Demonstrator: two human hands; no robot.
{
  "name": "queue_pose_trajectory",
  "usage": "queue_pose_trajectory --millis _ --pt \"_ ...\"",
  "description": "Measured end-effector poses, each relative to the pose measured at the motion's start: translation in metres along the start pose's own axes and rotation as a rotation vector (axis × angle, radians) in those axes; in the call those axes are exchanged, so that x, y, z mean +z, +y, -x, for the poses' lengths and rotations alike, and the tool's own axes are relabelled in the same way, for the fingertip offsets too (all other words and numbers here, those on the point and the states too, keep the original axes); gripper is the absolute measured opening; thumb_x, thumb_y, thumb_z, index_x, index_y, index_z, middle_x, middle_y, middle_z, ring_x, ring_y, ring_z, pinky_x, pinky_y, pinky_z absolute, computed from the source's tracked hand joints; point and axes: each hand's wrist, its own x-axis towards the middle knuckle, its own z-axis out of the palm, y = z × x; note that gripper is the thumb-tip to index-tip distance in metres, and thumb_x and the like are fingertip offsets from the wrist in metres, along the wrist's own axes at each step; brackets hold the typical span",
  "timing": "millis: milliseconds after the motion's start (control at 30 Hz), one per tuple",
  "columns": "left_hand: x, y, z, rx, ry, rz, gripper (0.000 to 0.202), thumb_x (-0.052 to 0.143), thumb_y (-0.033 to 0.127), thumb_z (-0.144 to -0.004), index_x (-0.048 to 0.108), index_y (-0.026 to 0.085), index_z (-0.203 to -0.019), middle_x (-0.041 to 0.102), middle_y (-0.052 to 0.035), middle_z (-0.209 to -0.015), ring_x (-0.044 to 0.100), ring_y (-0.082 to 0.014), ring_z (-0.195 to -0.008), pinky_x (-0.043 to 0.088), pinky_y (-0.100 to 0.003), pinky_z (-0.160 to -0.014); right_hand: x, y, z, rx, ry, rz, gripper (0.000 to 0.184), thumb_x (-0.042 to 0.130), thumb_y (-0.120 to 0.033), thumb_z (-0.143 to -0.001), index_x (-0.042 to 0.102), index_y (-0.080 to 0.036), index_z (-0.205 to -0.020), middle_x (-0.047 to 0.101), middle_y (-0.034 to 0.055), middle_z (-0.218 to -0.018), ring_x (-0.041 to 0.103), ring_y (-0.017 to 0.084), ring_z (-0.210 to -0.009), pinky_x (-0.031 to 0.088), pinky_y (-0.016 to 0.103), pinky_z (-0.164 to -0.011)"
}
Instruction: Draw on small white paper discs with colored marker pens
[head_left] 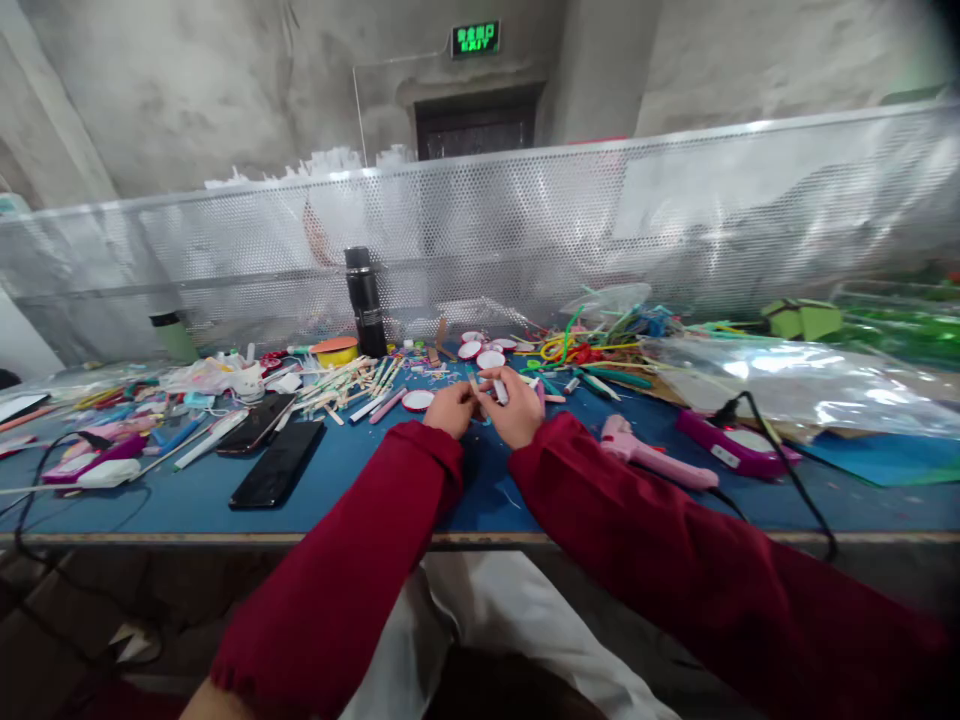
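Observation:
My left hand [450,410] and my right hand [514,408] meet above the blue tabletop, their fingertips pinched together. A short white stick [500,391] pokes out from the fingers of my right hand; its exact kind is not clear. Something thin and small [472,378] shows at the fingertips of my left hand, too tiny to name. Just beyond the hands lie several round white lids with red rims [491,358]. Another white disc [418,400] sits beside my left hand. To the right rests a pink glue gun [660,458] with a black cord.
Two dark phones [277,465] lie left of my hands, near piled paper sticks [349,385]. A black bottle [365,300] stands before the perforated metal screen [495,230]. Purple powered boxes [739,443] with cables lie on both sides. Clear plastic sheeting [810,380] covers the right.

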Motion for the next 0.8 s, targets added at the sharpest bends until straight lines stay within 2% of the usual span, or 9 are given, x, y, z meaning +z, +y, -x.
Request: queue_pose_trajectory --millis 167,400,500,633,800 --pt "0.005 0.003 0.009 0.046 0.013 -0.054 0.016 0.054 0.016 -0.09 0.069 0.02 -0.087 0.074 -0.0061 -0.082 0.066 -0.0184 -0.074 0.052 -0.028 -0.071 -0.006 -0.011 0.007 0.062 0.011 -0.055 0.03 0.064 -0.028 -0.078 0.067 -0.024 -0.108 0.076 0.0038 -0.095 0.071 0.023 -0.08 0.056 0.038 -0.084" --pt "0.022 0.011 0.02 -0.048 0.087 0.027 0.021 0.052 0.026 -0.097 0.072 0.024 -0.101 0.077 -0.0084 -0.098 0.07 -0.0216 -0.092 0.054 -0.03 -0.084 -0.014 -0.018 0.005 0.173 -0.008 -0.056 0.026 0.066 -0.036 -0.082 0.067 -0.025 -0.106 0.073 0.0027 -0.088 0.069 0.021 -0.075 0.057 0.038 -0.081" --pt "0.028 0.011 0.022 -0.067 0.096 0.099 0.023 0.049 0.031 -0.099 0.07 0.023 -0.099 0.075 -0.0082 -0.094 0.069 -0.0216 -0.09 0.053 -0.031 -0.086 -0.016 -0.022 0.003 0.202 -0.018 -0.069 0.025 0.065 -0.035 -0.085 0.067 -0.025 -0.108 0.072 0.0025 -0.088 0.069 0.021 -0.075 0.058 0.036 -0.078" --pt "0.029 0.012 0.023 -0.064 0.094 0.185 0.026 0.048 0.035 -0.101 0.066 0.021 -0.09 0.072 -0.0064 -0.088 0.065 -0.0193 -0.081 0.052 -0.032 -0.086 -0.017 -0.025 0.002 0.19 -0.003 -0.078 0.023 0.062 -0.034 -0.088 0.067 -0.024 -0.109 0.073 0.0036 -0.092 0.071 0.021 -0.083 0.058 0.035 -0.082" --pt "0.027 0.016 0.025 -0.089 0.097 0.249 0.027 0.053 0.042 -0.099 0.069 0.022 -0.089 0.071 -0.0063 -0.086 0.063 -0.0212 -0.084 0.052 -0.032 -0.083 -0.02 -0.028 0.003 0.198 -0.013 -0.114 0.021 0.056 -0.031 -0.093 0.067 -0.026 -0.11 0.074 0.0043 -0.093 0.072 0.023 -0.085 0.06 0.036 -0.079"
